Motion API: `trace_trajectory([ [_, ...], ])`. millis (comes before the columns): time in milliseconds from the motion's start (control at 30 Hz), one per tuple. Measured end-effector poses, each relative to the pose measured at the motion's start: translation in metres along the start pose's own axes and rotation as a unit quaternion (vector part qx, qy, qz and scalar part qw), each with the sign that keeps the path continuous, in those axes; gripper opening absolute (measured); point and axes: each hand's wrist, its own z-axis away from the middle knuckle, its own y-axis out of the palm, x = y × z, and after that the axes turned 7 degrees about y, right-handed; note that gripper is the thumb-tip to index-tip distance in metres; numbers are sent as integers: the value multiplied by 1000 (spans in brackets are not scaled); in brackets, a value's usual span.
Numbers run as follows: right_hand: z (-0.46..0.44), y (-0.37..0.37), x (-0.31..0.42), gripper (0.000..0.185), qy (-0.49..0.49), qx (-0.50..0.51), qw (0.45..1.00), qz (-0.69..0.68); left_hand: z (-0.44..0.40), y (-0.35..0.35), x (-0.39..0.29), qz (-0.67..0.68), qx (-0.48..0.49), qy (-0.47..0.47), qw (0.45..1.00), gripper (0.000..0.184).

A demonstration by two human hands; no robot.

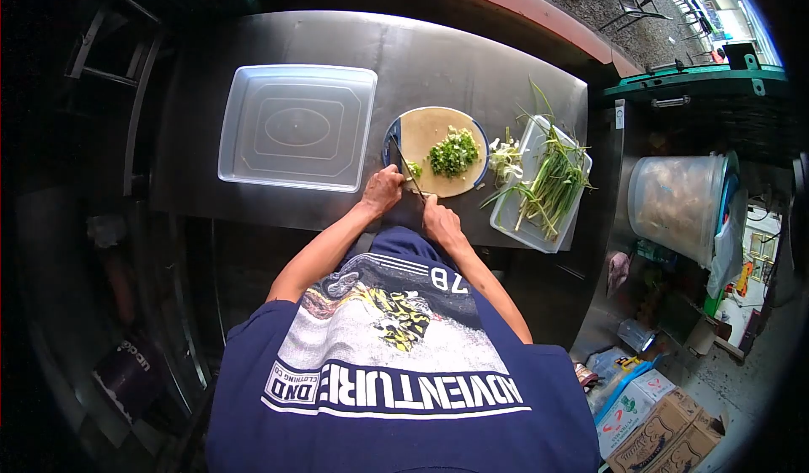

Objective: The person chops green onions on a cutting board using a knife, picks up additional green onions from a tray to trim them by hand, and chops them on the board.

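Observation:
My right hand [441, 220] is wrapped around the handle of a knife [407, 166], whose blade slants up and left over the round cutting board [413, 131]. At the board's lower left edge, my left hand [383, 188] has its fingers closed on green onions [414, 169], short pale-green ends of which show beside the blade. Chopped green onions [453, 153] lie in a pile right of the blade. Most of what my left fingers hold is hidden.
Left of the board stands a large clear plastic container [297, 127] on the metal table [404, 51]. To the right, whole green onions [552, 174] lie across a smaller plastic tray [512, 212]. A lidded tub [674, 207] and cardboard boxes [661, 431] are farther right.

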Motion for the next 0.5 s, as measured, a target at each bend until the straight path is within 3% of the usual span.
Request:
trace_trajectory([
  [167, 4, 19, -2, 31, 10, -33, 999, -3, 1, 3, 2, 4, 2, 8, 1000, 13],
  [500, -32, 6, 16, 32, -11, -41, 999, 13, 1, -4, -3, -35, 18, 22, 999, 14],
])
